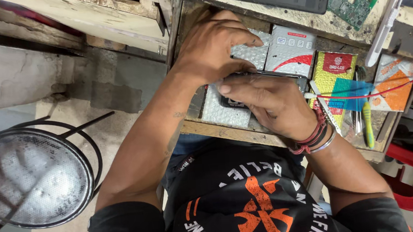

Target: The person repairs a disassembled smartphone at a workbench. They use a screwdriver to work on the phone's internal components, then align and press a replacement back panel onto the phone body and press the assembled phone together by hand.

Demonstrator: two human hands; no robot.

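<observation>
Both hands hold a dark phone (262,85) over the open drawer (227,129): left hand (213,45) grips its far edge, right hand (268,99) covers its top. Thin, stiff, likely fragile; best gripped by edges.

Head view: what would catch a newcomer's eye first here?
Both hands meet at centre over an open drawer: the left hand and right hand grip a dark phone above silver bubble pouches. To the right lies a bright yellow packet, and a green circuit board sits on the bench top above.
</observation>
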